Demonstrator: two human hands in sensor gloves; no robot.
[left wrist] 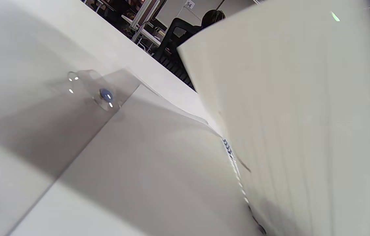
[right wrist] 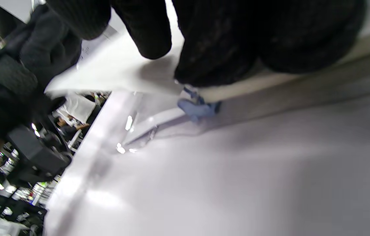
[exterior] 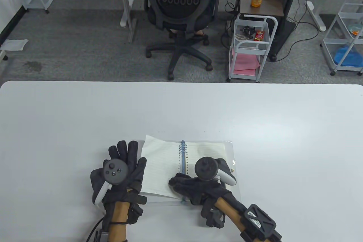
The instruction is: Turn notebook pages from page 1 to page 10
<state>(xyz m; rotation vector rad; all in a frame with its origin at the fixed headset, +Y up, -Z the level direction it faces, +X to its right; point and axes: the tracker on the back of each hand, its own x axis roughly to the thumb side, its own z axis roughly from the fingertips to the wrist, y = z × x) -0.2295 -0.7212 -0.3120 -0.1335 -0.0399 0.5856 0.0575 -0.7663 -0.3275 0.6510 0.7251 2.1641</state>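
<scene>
Progress: the notebook (exterior: 181,168) lies open, a leaf raised over its left half in mid-turn; the page count reached cannot be read. My left hand (exterior: 119,172), fingers spread, rests at the notebook's left edge, holding nothing. My right hand (exterior: 195,186) presses fingertips on the leaf near the spiral binding (exterior: 183,157). The notebook lies between my hands, on the table (exterior: 255,111).
</scene>
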